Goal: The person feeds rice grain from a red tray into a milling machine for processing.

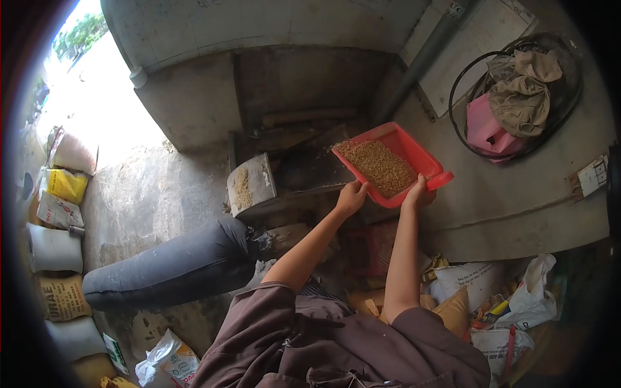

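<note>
A red plastic dustpan (424, 155) is held out in front of me, tilted, with a layer of brownish grain (378, 167) spread over its floor. My left hand (352, 198) grips the near left edge, fingers tucked under the pan. Close to the stubby handle, my right hand (420, 193) is closed on the near right rim. Some grain lies at the pan's far left lip, above a dark trough (317, 173). Left of the trough, a pale curved metal plate (262, 187) carries a small patch of grain.
A leg in dark trousers (174, 262) stretches across the floor at left. Filled sacks (57, 249) line the far left. Bags (475, 281) and tools lie at lower right. A black hoop with cloths (521, 107) rests at upper right, near a pipe (430, 48).
</note>
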{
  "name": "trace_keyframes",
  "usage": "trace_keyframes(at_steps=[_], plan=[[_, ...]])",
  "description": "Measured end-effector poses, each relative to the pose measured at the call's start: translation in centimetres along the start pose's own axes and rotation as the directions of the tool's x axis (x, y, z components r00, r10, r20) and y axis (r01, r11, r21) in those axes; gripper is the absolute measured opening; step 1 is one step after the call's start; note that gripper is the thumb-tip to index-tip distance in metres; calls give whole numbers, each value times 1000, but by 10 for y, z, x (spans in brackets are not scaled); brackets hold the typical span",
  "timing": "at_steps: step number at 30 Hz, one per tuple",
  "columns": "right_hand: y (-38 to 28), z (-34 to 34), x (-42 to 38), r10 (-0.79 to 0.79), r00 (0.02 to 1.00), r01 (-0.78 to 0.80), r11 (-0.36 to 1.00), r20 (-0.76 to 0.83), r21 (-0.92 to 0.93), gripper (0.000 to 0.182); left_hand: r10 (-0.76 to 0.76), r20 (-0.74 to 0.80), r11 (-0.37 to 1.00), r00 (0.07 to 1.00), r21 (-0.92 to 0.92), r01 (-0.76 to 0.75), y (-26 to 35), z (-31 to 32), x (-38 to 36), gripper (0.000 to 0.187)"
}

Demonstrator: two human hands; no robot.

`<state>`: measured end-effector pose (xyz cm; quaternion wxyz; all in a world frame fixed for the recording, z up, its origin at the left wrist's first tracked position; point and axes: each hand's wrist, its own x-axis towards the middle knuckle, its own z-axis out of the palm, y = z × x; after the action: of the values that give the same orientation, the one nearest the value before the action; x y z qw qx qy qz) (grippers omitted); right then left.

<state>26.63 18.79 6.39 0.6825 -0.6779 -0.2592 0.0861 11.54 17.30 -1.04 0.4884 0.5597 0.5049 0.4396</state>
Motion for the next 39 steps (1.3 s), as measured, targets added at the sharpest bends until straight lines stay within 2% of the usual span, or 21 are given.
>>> trace_keyframes(at_steps=[2, 4, 6, 7, 9, 11, 13, 15, 16, 18, 19, 21, 23, 24, 26, 28, 29, 31, 33, 35, 39], plan=[[0, 0, 1, -21, 1000, 20, 1000, -17, -21, 25, -5, 0, 999, 1000, -32, 5, 3, 0, -1, 34], [7, 1, 3, -14, 999, 11, 995, 31, 97, 28, -15, -6, 998, 1000, -60, 14, 1, -1, 0, 34], [10, 1, 6, -15, 1000, 13, 999, 27, 46, 29, 5, -11, 999, 1000, 53, -4, -5, 2, 2, 33], [8, 0, 7, -17, 1000, 18, 1000, 23, -7, 29, 6, -8, 999, 1000, 51, -6, 0, 2, 0, 33], [5, 1, 4, -19, 1000, 19, 999, 17, 30, 30, 20, -28, 997, 999, -80, -22, 8, -1, -3, 33], [-1, 2, 0, -16, 1000, 15, 998, 15, 67, 30, 10, -33, 1000, 999, -17, -11, 6, -1, -3, 33], [-8, 1, 1, -10, 999, 9, 1000, 31, 13, 30, 4, -30, 999, 1000, 42, -2, 7, 0, -4, 33], [-6, 0, 1, 8, 1000, -7, 999, 26, -41, 30, 0, -29, 996, 1000, -90, -2, 12, -3, -6, 34], [-6, 0, 0, 29, 999, -27, 995, 22, -96, 31, 0, -33, 996, 999, -90, -3, 8, -3, -5, 34], [-5, 1, 1, 7, 999, -5, 999, 40, -45, 30, 33, -35, 998, 999, 46, -31, 0, -1, -2, 34], [-5, 1, 2, -19, 998, 18, 1000, 52, 6, 29, 35, -35, 998, 999, 45, -33, 2, -2, -2, 34], [2, 1, 2, -45, 999, 45, 999, 12, -26, 28, 4, -29, 996, 1000, -89, -7, 6, -3, -4, 35], [1, 5, 1, -64, 998, 62, 997, -28, -50, 26, -39, 5, 999, 999, -18, 39, 16, -8, -5, 35], [0, 2, 3, -40, 999, 40, 999, 23, 0, 26, -89, 40, 995, 995, 51, 87, 21, -10, -7, 35], [-2, 2, 4, -21, 997, 17, 998, 69, 52, 25, -42, 17, 999, 999, 6, 42, 13, -7, -6, 35], [-3, 3, 2, -43, 999, 44, 997, 16, -70, 24, 7, -15, 999, 1000, -45, -8, 10, -3, -5, 36], [-5, 3, 4, -44, 999, 45, 997, 17, -67, 24, 11, -24, 999, 1000, -37, -12, 10, -3, -5, 36], [-8, 0, 5, 35, 996, -35, 999, 85, 2, 24, 12, -32, 1000, 999, -25, -12, 7, -4, -3, 36], [-6, 1, 4, 16, 998, -16, 1000, 63, 2, 25, -24, 19, 1000, 1000, -4, 24, 3, -2, 1, 36], [-8, 1, 3, -4, 999, 4, 1000, 49, 1, 25, 3, 4, 999, 1000, -33, -3, 9, -2, -1, 35], [-9, 3, 1, 29, 998, -35, 992, 56, 118, 30, 25, 0, 999, 1000, -23, -25, 8, -3, 1, 35]])
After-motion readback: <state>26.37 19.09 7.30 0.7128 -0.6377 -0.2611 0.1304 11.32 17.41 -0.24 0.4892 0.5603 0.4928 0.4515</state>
